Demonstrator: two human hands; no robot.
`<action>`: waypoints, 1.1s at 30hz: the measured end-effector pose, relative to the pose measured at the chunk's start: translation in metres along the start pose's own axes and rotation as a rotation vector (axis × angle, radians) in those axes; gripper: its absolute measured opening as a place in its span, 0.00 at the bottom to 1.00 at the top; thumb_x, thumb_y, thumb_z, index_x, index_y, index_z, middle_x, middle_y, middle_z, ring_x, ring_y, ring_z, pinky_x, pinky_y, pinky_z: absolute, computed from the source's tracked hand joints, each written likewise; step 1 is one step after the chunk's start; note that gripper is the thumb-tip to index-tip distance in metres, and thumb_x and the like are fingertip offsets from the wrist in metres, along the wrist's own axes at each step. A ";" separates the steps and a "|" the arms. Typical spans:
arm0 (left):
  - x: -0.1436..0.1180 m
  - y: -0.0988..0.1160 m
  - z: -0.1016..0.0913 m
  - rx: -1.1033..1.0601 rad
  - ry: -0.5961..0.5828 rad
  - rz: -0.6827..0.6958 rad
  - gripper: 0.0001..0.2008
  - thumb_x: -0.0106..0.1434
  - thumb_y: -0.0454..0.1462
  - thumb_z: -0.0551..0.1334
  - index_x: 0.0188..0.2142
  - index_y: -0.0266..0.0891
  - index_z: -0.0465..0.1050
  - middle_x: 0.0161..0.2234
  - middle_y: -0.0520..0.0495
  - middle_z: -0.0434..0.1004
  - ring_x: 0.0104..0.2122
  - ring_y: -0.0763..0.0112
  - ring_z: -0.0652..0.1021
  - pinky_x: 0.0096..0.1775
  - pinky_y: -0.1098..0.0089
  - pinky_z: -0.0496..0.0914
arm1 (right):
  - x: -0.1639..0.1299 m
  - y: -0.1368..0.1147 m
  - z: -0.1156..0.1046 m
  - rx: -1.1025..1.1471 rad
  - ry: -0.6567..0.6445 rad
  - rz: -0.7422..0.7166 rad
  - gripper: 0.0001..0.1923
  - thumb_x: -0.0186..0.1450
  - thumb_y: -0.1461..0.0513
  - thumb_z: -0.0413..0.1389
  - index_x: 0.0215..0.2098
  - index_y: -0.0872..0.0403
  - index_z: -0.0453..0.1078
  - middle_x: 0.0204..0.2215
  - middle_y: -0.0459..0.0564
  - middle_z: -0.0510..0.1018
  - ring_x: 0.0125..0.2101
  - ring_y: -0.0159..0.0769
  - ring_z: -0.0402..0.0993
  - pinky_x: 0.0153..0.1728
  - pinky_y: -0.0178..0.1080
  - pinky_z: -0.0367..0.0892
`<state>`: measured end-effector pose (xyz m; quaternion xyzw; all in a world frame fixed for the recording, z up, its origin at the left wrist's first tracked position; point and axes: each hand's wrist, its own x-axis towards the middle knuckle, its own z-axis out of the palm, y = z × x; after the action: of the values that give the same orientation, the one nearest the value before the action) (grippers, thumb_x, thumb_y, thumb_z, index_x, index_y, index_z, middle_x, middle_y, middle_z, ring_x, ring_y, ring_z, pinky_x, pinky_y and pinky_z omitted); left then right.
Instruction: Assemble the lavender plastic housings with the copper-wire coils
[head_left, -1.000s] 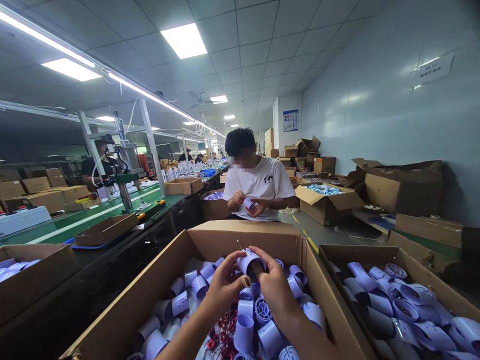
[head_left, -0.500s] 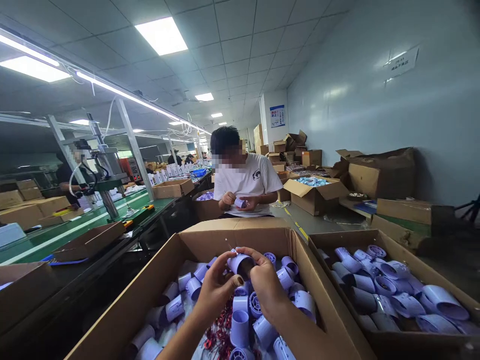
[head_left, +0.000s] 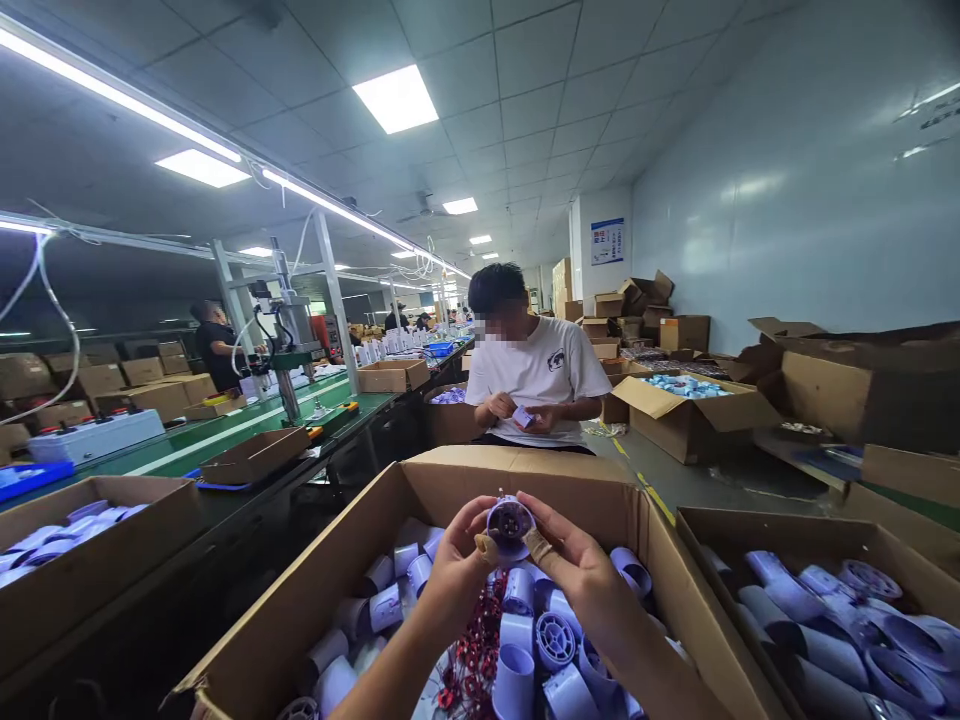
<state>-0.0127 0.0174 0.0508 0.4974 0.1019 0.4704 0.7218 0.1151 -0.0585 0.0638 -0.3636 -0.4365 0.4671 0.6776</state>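
1. Gripping one purple cup [head_left: 511,546] from both sides: the person's left hand [head_left: 457,562] and right hand [head_left: 586,572].
2. Left grip narrow, closed on the cup. Fingertips at its left edge, thumb low on the near side.
3. Right grip likewise narrow on the same cup. Fingers along its upper right, thumb at lower right. Tan covering visible on both thumbs.
4. Cup is above the contents of an open box [head_left: 319,592], open end turned toward the wearer. Interior dark; small parts inside, too small to identify.
5. Box holds many loose cups [head_left: 514,682], lying at mixed angles, some upright. One, the grated cup [head_left: 555,641], shows a spoked round end. Red parts [head_left: 466,655] with thin wires lie heaped under the hands, left of the nearest cups.
6. Right box [head_left: 750,527] stands just beside, full of similar purple pieces. Left box [head_left: 97,590] also carries purple pieces.
7. Co-worker [head_left: 564,372] in a white shirt faces the wearer across the box, head bent, a second cup [head_left: 523,417] in both hands.
8. Green bench [head_left: 214,432] runs along the left, a press [head_left: 287,345] standing on it. Right of the co-worker, a carton [head_left: 667,432] of blue pieces [head_left: 686,384].
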 end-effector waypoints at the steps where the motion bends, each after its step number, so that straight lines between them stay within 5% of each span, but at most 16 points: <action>1: 0.000 0.002 0.002 -0.010 0.004 -0.007 0.27 0.37 0.43 0.77 0.38 0.41 0.77 0.34 0.49 0.79 0.31 0.72 0.77 0.34 0.75 0.72 | -0.001 -0.001 0.000 -0.034 0.003 -0.008 0.31 0.52 0.48 0.65 0.52 0.49 0.72 0.51 0.52 0.76 0.57 0.48 0.64 0.60 0.50 0.56; 7: 0.000 0.005 0.005 -0.038 0.023 -0.031 0.27 0.34 0.41 0.78 0.37 0.41 0.77 0.33 0.50 0.79 0.30 0.73 0.77 0.33 0.75 0.72 | -0.006 -0.005 -0.002 -0.118 -0.019 -0.022 0.31 0.54 0.47 0.63 0.53 0.47 0.70 0.56 0.50 0.72 0.59 0.47 0.61 0.62 0.51 0.49; 11: 0.002 -0.001 -0.004 0.022 -0.025 0.030 0.25 0.40 0.40 0.77 0.39 0.43 0.76 0.33 0.49 0.78 0.30 0.73 0.76 0.33 0.76 0.70 | -0.008 -0.006 0.000 -0.077 -0.022 -0.021 0.29 0.56 0.46 0.61 0.53 0.48 0.71 0.51 0.53 0.76 0.56 0.48 0.65 0.59 0.52 0.55; 16: 0.000 -0.006 -0.007 0.164 -0.066 0.082 0.24 0.42 0.40 0.76 0.39 0.42 0.75 0.37 0.49 0.77 0.35 0.71 0.75 0.35 0.75 0.70 | -0.007 0.003 0.006 -0.162 0.139 -0.075 0.27 0.55 0.48 0.62 0.50 0.49 0.72 0.48 0.52 0.78 0.51 0.48 0.70 0.54 0.49 0.63; 20: -0.005 -0.010 -0.004 0.240 -0.116 0.034 0.24 0.43 0.41 0.75 0.40 0.41 0.74 0.30 0.51 0.75 0.28 0.74 0.73 0.30 0.77 0.69 | -0.005 0.013 0.008 -0.275 0.247 -0.081 0.22 0.53 0.51 0.62 0.45 0.50 0.72 0.44 0.52 0.79 0.47 0.47 0.73 0.51 0.47 0.64; 33: -0.005 -0.008 -0.009 0.346 -0.068 0.041 0.26 0.42 0.45 0.75 0.40 0.40 0.75 0.33 0.47 0.76 0.31 0.71 0.74 0.32 0.75 0.70 | 0.003 0.007 0.013 -0.048 0.262 -0.033 0.21 0.42 0.56 0.69 0.34 0.53 0.75 0.31 0.48 0.81 0.36 0.41 0.75 0.40 0.40 0.68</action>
<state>-0.0162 0.0183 0.0380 0.6319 0.1467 0.4432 0.6187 0.1012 -0.0522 0.0627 -0.4304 -0.3614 0.3940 0.7272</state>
